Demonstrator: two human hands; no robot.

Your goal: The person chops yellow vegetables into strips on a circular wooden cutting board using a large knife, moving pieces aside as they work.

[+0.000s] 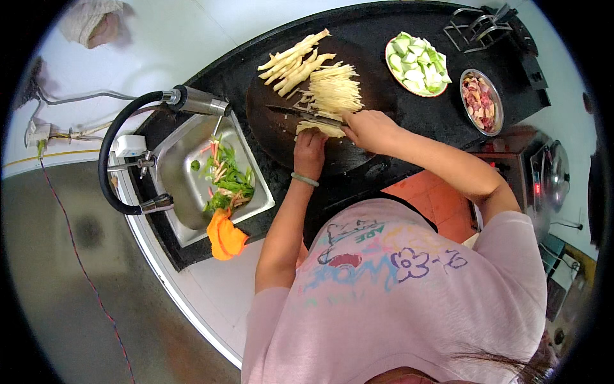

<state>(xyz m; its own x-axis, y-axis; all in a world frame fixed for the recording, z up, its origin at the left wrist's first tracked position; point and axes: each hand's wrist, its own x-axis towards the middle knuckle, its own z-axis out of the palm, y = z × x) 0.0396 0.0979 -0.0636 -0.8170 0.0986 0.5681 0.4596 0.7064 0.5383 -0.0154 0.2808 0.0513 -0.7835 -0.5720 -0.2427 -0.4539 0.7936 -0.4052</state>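
My right hand point(369, 129) grips the handle of a kitchen knife point(302, 114), its blade pointing left across a round dark cutting board point(268, 129). Close below the blade, my left hand point(309, 151) presses pale sliced pieces point(322, 128) against the board, fingertips bent over them. Just beyond the knife lies a heap of thin pale yellow strips point(333, 91). Whole pale, finger-like root vegetables point(297, 60) rest at the board's far left. Their exact kind is hard to tell. My left fingers partly hide the pieces under them.
Right of the board stand a plate of cut green vegetable point(416, 65) and a metal bowl of raw meat pieces point(479, 103). A steel sink point(184, 158) at left holds green trimmings point(228, 177), with a faucet point(201, 101) over it. An orange cloth point(225, 237) hangs on its near edge. A metal rack point(477, 29) stands far right.
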